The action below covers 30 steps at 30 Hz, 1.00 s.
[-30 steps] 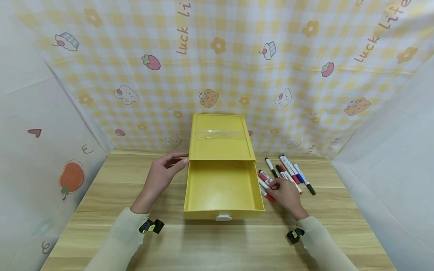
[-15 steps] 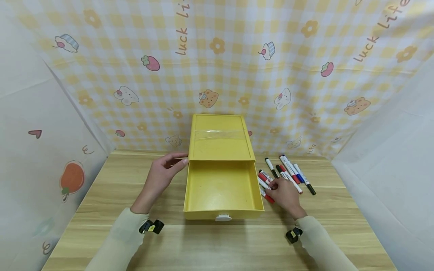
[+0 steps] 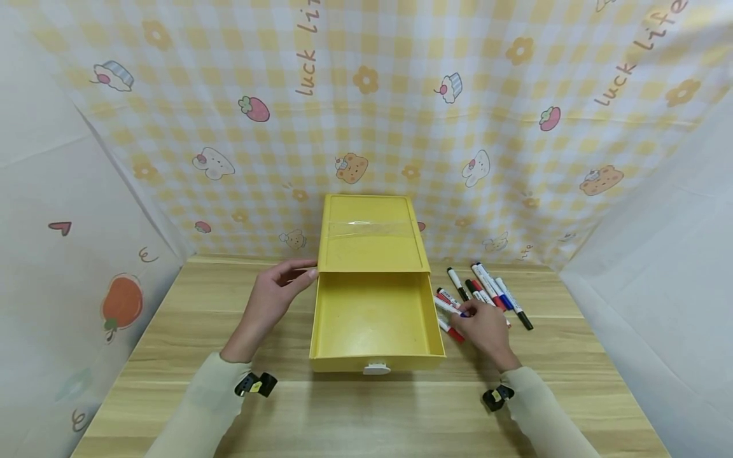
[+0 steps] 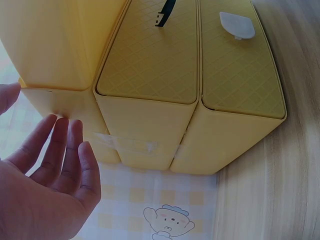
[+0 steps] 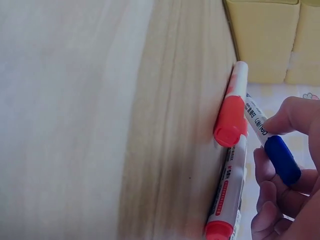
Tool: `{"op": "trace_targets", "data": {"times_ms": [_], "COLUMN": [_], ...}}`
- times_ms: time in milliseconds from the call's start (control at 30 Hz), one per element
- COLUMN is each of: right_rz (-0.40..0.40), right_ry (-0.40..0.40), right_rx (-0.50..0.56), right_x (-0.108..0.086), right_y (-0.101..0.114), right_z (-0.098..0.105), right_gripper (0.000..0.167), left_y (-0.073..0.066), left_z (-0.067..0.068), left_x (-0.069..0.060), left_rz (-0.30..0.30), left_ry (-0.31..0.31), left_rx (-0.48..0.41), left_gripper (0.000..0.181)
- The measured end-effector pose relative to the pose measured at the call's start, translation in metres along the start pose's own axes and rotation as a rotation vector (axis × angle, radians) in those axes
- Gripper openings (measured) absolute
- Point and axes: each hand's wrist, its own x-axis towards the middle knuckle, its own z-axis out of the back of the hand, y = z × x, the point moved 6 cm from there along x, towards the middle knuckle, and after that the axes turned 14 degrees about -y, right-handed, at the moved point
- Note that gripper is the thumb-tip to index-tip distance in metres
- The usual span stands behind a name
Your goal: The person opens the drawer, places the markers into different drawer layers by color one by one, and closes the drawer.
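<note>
My right hand (image 3: 485, 329) pinches a white marker with a blue cap (image 5: 281, 159) between thumb and fingers, just right of a yellow drawer cabinet (image 3: 372, 245). Two red-capped markers, a nearer one (image 5: 230, 117) and a farther one (image 5: 220, 227), lie beside it in the right wrist view. The cabinet's top drawer (image 3: 372, 364) is pulled out and holds nothing visible. On the left, my left hand (image 3: 270, 300) has its loosely extended fingertips at the cabinet's side wall (image 4: 62, 102); whether every finger touches is unclear.
More markers with black, red and blue ends, such as a black-ended one (image 3: 518, 308), lie at the right on the wooden table (image 3: 366, 420). A patterned cloth (image 3: 366, 127) hangs behind the cabinet. Two lower drawers, one white-handled (image 4: 245, 65), are pushed in.
The blue-capped marker now shows in my right hand, raised a little from the pile over the other markers. My left hand and the drawer stay in place.
</note>
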Motion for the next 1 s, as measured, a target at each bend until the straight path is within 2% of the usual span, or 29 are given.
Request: {"op": "trace_targets", "data": {"times_ms": [467,767,1000], "right_rz": [-0.008,0.004,0.042], "right_ry": [-0.031,-0.050,-0.065], "right_rx": [0.068,0.068,0.061], "right_x": [0.005,0.007,0.009], "right_y": [0.002,0.015,0.025], "right_z": [0.012,0.023,0.029], "right_gripper": [0.008,0.012,0.016], "left_y": [0.001,0.000,0.000], "left_z": [0.000,0.000,0.000], "left_x": [0.000,-0.001,0.000], "left_rz": [0.013,0.011,0.009], "left_ry": [-0.001,-0.001,0.001], "left_rx": [-0.004,-0.003,-0.004], "left_gripper": [0.039,0.039,0.039]}}
